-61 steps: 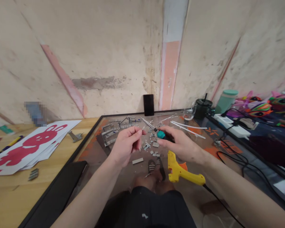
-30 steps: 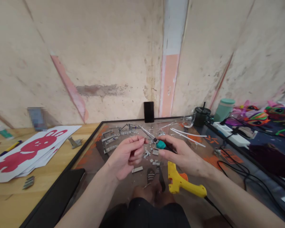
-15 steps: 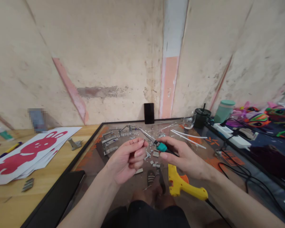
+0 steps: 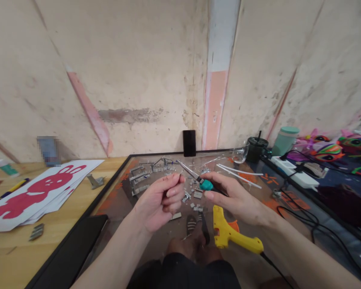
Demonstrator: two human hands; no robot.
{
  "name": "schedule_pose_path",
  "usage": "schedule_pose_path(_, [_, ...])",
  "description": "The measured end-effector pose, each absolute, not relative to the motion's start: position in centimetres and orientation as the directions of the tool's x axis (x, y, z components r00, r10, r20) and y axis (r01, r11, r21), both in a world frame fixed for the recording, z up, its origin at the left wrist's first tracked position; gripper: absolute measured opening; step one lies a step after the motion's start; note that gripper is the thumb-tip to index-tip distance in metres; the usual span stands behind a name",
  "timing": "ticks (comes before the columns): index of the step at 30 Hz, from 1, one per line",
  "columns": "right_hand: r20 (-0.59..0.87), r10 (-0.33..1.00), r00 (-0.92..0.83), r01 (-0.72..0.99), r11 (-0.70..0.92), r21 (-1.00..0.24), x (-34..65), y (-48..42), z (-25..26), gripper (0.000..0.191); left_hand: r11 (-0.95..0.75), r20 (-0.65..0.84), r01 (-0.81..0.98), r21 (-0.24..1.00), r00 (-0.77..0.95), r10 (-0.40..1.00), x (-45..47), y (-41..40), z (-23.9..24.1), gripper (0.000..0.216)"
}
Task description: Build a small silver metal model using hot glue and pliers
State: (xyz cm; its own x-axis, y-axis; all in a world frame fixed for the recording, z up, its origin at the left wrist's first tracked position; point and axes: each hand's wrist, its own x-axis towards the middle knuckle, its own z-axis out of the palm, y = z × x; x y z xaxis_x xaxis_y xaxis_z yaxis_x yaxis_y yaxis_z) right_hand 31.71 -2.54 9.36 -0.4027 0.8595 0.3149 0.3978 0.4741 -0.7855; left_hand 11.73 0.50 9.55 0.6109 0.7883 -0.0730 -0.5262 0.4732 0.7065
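My right hand point(image 4: 236, 196) is closed loosely around a slim tool point(image 4: 190, 170) with a long metal end and a teal-and-black handle; its exact kind is unclear. The tool's tip points up and left, beyond my left fingertips. My left hand point(image 4: 164, 198) pinches a tiny dark piece point(image 4: 181, 175) between thumb and forefinger, too small to name. Small grey pieces point(image 4: 197, 194) lie scattered on the glass tabletop point(image 4: 120, 216) around and behind my hands. At the back left stand grey built-up frames point(image 4: 138, 180) of similar pieces.
A yellow glue gun point(image 4: 225, 233) lies below my right hand, its cord trailing right. White sticks point(image 4: 240, 174), a clear glass point(image 4: 240, 154), a dark cup point(image 4: 255, 149) and a power strip point(image 4: 295, 172) are to the right. A phone point(image 4: 189, 143) leans on the wall. Rabbit-print sheets point(image 4: 48, 188) lie left.
My left fingertips have turned slightly, and the tiny dark piece now shows between them. The tool in my right hand has shifted very slightly. The view has moved a little.
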Motion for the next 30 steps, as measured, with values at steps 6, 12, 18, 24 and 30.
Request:
schedule_pose_path(6, [0.305, 0.86, -0.409, 0.42, 0.474, -0.774, 31.6, -2.8, 9.8, 0.033, 0.418, -0.049, -0.502, 0.757, 0.594, 0.803, 11.8, 0.5, 9.4, 0.012])
schedule_pose_path(12, [0.251, 0.868, -0.429, 0.365, 0.421, -0.831, 31.3, -3.1, 10.3, 0.027, 0.194, 0.0, -0.374, 0.907, 0.461, 0.888, 12.2, 0.3, 9.5, 0.014])
schedule_pose_path(18, [0.242, 0.888, -0.39, 0.399, 0.4, -0.825, 31.3, -3.1, 10.2, 0.026, -0.297, 0.278, 0.072, 0.952, 0.199, 0.94, 12.9, 0.1, 9.1, 0.012])
schedule_pose_path(24, [0.271, 0.919, -0.287, 0.662, 0.394, -0.637, 31.2, -3.3, 10.1, 0.036, -0.49, 0.507, 0.367, 0.791, 0.055, 0.86, 12.9, 0.1, 8.4, 0.014])
schedule_pose_path(30, [0.357, 0.892, -0.277, 0.852, 0.4, -0.337, 30.9, -3.7, 10.3, 0.037, -0.56, 0.597, 0.42, 0.715, 0.051, 0.801, 12.8, -0.2, 8.7, 0.009])
